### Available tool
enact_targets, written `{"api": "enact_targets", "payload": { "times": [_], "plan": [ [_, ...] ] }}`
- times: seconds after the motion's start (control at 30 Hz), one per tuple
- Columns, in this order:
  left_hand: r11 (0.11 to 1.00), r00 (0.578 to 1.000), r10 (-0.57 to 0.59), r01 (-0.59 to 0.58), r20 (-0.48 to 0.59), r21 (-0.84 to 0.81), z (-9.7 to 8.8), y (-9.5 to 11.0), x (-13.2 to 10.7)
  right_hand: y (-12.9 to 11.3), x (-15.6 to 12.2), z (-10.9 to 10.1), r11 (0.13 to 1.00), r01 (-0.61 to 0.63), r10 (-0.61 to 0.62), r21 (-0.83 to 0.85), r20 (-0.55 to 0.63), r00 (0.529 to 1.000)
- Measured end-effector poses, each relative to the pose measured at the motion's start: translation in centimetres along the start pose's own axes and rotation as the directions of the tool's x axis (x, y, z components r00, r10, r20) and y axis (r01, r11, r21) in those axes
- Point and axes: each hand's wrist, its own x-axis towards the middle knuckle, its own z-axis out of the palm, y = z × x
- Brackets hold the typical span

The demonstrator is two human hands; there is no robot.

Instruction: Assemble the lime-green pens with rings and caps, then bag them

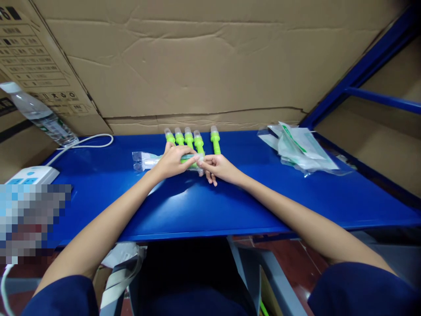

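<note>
A narrow clear plastic bag (148, 161) lies crosswise in front of me, with a lime-green piece showing inside its right part. My left hand (176, 159) is closed over the bag, thumb along its near side. At the bag's right end, the thumb and fingertips of my right hand (225, 169) are pinched on its edge, while its lower fingers hang loose. Just behind the hands, several lime-green sticks with clear caps (188, 137) lie side by side. One more lime-green stick (215, 138) lies apart, beyond my right hand.
Flat plastic packets (301, 149) are piled on the right of the blue table (210, 210). A water bottle (42, 116), a white cable (95, 137) and a power strip (36, 175) are at the left. Cardboard (197, 66) walls the back; a blue frame bar (362, 66) slants at right.
</note>
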Motion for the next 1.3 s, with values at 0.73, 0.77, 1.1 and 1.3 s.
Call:
{"api": "enact_targets", "payload": {
  "times": [0.73, 0.77, 1.1, 1.3],
  "plan": [
    [0.999, 0.988, -0.037, 0.038, -0.148, 0.004, 0.6, 0.4, 0.5, 0.4, -0.3, 0.6, 0.996, 0.052, -0.053, -0.068, -0.014, 0.998],
    [0.999, 0.989, -0.035, 0.036, -0.143, 0.004, 0.5, 0.5, 0.5, 0.4, -0.4, 0.7, 0.995, 0.068, -0.07, -0.077, -0.019, 0.997],
    [0.999, 0.994, -0.018, 0.021, -0.109, 0.025, -0.2, 0.9, 0.5, -0.1, -0.9, 0.9, 0.968, 0.132, -0.147, -0.214, -0.056, 0.988],
    [0.997, 0.997, 0.028, -0.022, -0.079, 0.074, 0.0, -0.2, 0.4, 0.6, -0.8, 1.3, 0.917, 0.136, -0.19, -0.374, -0.112, 0.975]
  ]
}}
